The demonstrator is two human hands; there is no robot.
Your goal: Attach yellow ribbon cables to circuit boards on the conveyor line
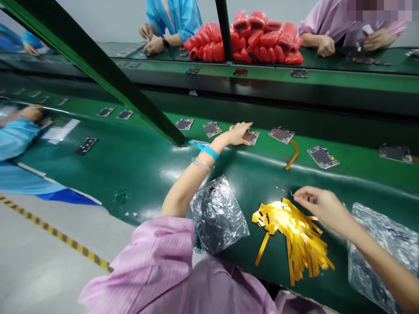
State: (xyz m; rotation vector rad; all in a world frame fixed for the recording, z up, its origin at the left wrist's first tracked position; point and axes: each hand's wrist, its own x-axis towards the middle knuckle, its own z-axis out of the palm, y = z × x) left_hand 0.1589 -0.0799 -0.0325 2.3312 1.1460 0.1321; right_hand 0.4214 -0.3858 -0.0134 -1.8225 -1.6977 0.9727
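Observation:
My left hand reaches out to the green strip, its thumb and fingers around the left end of a circuit board. The board's right end, with a small yellow patch, stays visible. My right hand is over the near mat with thumb and index finger pinched together. A tiny pale sliver shows at those fingertips; I cannot make out what it is. Just below lies a fanned pile of yellow-gold flex cable strips. Right of my left hand, another circuit board has a gold strip attached.
More circuit boards lie along the green strip. Clear plastic bags flank the gold pile. A slanted green post crosses on the left. Red wrapped bundles and co-workers' hands are across the line.

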